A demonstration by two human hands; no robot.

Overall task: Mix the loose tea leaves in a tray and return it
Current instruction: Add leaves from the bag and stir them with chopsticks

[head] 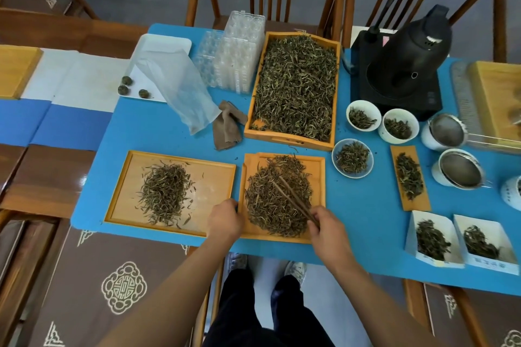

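A small wooden tray lies on the blue mat in front of me, with a heap of loose tea leaves on it. My right hand grips a pair of brown chopsticks whose tips rest in the heap. My left hand holds the tray's left edge near its front corner. A wider flat tray to the left carries a smaller pile of leaves.
A deep wooden box full of tea stands behind. White bowls of leaves, strainers, a black kettle and paper boxes fill the right side. A brown cloth, plastic bag and clear containers sit at the back left.
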